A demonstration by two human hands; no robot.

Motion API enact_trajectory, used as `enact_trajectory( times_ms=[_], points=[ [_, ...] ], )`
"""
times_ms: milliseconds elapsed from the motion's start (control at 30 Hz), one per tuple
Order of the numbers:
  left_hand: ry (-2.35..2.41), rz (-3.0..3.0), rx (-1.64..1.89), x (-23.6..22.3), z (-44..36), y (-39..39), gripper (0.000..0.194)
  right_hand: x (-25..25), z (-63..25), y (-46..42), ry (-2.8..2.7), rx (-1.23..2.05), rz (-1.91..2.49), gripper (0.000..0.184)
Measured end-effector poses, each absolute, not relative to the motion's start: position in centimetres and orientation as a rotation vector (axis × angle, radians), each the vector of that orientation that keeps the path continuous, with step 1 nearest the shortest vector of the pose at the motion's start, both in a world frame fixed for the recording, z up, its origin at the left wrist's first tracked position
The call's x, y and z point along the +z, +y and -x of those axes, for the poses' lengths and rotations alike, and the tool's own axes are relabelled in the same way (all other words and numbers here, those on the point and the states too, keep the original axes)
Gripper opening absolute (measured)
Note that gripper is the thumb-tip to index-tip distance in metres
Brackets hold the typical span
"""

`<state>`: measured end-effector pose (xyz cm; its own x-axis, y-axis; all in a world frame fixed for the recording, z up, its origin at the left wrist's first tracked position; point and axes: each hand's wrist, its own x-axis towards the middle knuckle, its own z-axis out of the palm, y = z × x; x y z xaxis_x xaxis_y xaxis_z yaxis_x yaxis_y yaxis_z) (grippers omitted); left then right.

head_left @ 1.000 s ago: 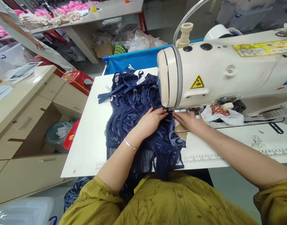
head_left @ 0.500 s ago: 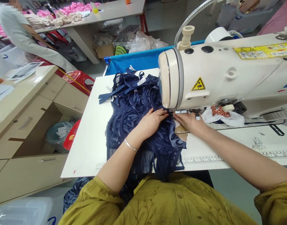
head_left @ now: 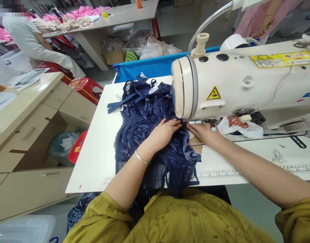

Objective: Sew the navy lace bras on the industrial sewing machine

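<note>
A navy blue lace garment (head_left: 144,114) lies heaped on the white sewing table (head_left: 94,158) and hangs over its front edge. My left hand (head_left: 165,131) rests flat on the lace, fingers stretched toward the needle area under the head of the cream sewing machine (head_left: 235,81). My right hand (head_left: 204,131) lies just right of it, fingers extended and pressed on the fabric edge at the presser foot (head_left: 195,121). The fingertips of both hands nearly meet there. The needle itself is hidden by the machine head.
A blue bin (head_left: 147,67) stands behind the table. A white cloth with a red patterned scrap (head_left: 235,123) lies under the machine arm. Beige drawers (head_left: 30,135) stand at left, red stools (head_left: 86,89) beyond. Another person (head_left: 33,40) stands by a far table holding pink garments (head_left: 81,11).
Both hands stay at the presser foot on the lace, barely shifted. The camera view tilted slightly, and the person at the far left moved further into view.
</note>
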<state>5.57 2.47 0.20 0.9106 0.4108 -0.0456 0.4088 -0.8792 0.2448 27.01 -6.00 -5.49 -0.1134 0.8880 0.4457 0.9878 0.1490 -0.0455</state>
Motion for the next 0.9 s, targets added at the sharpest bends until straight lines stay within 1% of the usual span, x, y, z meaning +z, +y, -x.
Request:
enact_trajectory(
  times_ms=[133, 200, 300, 400, 500, 800, 900],
  points=[
    [0.613, -2.836, 0.03, 0.3, -5.6, 2.5, 0.048, -5.4, -27.0, -5.9, -2.063, -0.245, 1.76, 0.033],
    [0.615, -2.85, 0.04, 0.4, -5.5, 2.5, 0.048, -5.2, -26.9, -6.0, -2.077, -0.26, 1.751, 0.033],
    [0.613, -2.874, 0.05, 0.3, -5.5, 2.7, 0.047, -4.8, -26.6, -5.8, -2.081, -0.322, 1.693, 0.026],
    [0.616, -2.898, 0.073, 0.2, -5.4, 2.8, 0.048, -4.3, -26.3, -5.6, -2.063, -0.307, 1.63, 0.023],
    [0.623, -2.908, 0.096, 0.2, -5.4, 2.7, 0.049, -4.1, -26.2, -5.6, -2.039, -0.289, 1.657, 0.02],
    [0.738, -2.853, 0.153, 0.4, -6.0, 2.4, 0.032, -3.7, -26.0, -5.8, -2.053, -0.408, 1.675, 0.018],
    [0.807, -2.927, 0.105, 1.2, -6.5, 1.7, 0.033, -3.7, -25.8, -5.9, -2.055, -0.484, 1.671, 0.017]
  ],
)
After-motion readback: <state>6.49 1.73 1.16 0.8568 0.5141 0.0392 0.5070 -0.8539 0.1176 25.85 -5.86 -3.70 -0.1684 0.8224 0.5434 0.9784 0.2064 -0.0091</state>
